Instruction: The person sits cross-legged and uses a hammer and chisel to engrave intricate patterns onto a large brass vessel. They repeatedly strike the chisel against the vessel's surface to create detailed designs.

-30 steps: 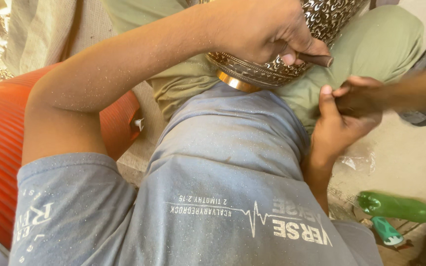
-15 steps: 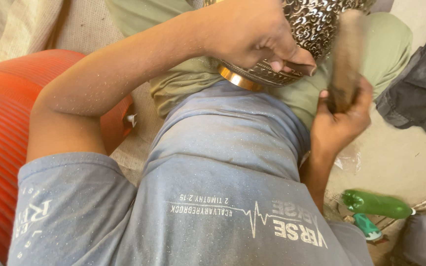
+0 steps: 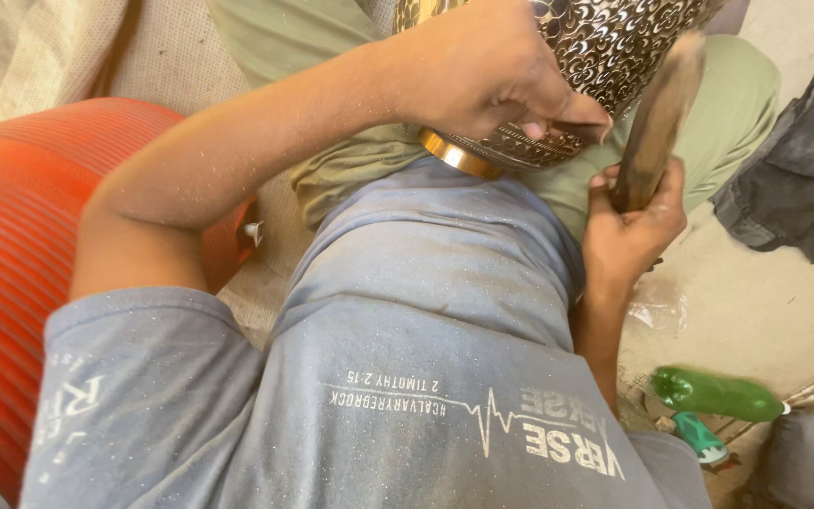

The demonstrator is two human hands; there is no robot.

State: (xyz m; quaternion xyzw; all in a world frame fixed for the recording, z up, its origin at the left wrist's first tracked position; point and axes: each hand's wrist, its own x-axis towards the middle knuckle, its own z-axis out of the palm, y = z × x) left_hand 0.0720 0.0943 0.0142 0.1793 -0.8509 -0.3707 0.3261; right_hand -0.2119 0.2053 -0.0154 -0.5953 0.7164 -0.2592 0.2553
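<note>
At twelve o'clock in the head view, resting in the lap on olive-green trousers, sits a round metal vessel, its dark curved wall covered with fine silvery floral engraving and finished by a smooth, bright brass-coloured rim at its lower edge. The left hand lies over the vessel, fingers curled together and pinching a small dark tool against the patterned surface. At two o'clock the right hand has its fingers clamped round a rough, brown wooden handle that stands nearly upright, just beside the vessel. A dusty grey T-shirt fills the centre. A ribbed orange cylinder lies at nine o'clock, crumpled dark cloth at three, a glossy green plastic bottle at four.
</note>
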